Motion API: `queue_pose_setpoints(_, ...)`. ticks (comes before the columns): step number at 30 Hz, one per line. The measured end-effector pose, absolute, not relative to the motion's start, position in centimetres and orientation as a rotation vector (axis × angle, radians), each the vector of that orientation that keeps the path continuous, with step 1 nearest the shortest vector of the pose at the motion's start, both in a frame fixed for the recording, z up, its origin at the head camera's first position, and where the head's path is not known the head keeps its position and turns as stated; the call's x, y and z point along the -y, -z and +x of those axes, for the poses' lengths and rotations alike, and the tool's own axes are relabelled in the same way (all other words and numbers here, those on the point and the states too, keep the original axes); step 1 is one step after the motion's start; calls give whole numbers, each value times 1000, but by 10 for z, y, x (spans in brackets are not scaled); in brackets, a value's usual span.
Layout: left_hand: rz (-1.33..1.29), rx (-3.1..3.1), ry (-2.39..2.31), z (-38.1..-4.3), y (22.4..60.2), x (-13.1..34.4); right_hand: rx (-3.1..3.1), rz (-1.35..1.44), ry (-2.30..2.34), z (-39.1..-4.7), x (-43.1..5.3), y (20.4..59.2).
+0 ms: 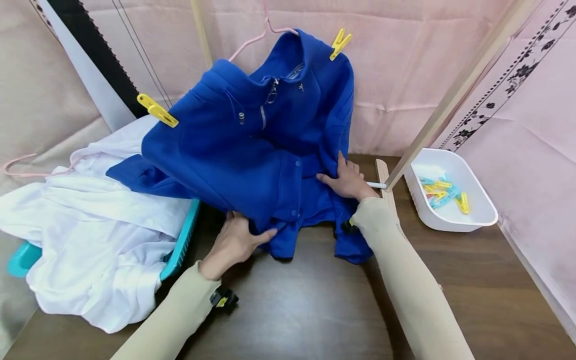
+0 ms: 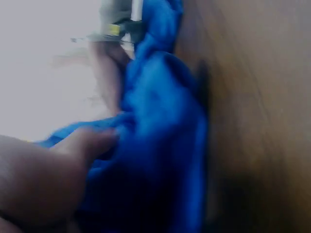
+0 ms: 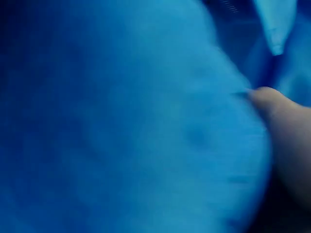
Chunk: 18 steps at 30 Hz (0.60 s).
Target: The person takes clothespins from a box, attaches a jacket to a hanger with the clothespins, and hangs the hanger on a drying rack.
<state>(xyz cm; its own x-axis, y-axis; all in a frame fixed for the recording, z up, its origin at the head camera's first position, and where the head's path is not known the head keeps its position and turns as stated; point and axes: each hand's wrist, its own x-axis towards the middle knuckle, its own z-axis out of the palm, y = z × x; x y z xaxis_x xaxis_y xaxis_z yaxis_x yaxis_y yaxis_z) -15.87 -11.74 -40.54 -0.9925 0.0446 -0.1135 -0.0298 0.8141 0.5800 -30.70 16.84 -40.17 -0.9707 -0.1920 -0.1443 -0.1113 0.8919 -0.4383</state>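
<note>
Fingers of the left hand (image 1: 235, 241) grasp the lower edge of the blue jacket (image 1: 225, 160), thumb in front; those of the right hand (image 1: 348, 181) touch its side, their closure not determinable. Over the surface (image 1: 315, 310), the jacket hangs from the pink hanger (image 1: 252, 40). Judged step: straightening the hung garment; the next move probably calls for drawing the hem evenly down. Only the head view shows the 2 yellow shoulder clips (image 1: 157, 110); the left wrist view, blurred, shows the thumb against cloth.
</note>
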Motion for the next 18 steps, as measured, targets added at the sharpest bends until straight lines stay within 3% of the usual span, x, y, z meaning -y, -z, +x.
queue_pose_setpoints(5, 126, -2893, -616, -121, 371, 131, -2870, -152, 471, -273, -181, 372)
queue_pose_setpoints(9, 340, -2990, -646, -100, 344, 144, -2728, -120, 440, -256, -192, 362)
queue_pose_setpoints(14, 478, -3144, -888, -92, 312, 178, -2770, -306, 814, -263, -196, 368)
queue_pose_setpoints(18, 281, -3189, -832, -99, 290, 228, -2839, -463, 1237, -272, -194, 377)
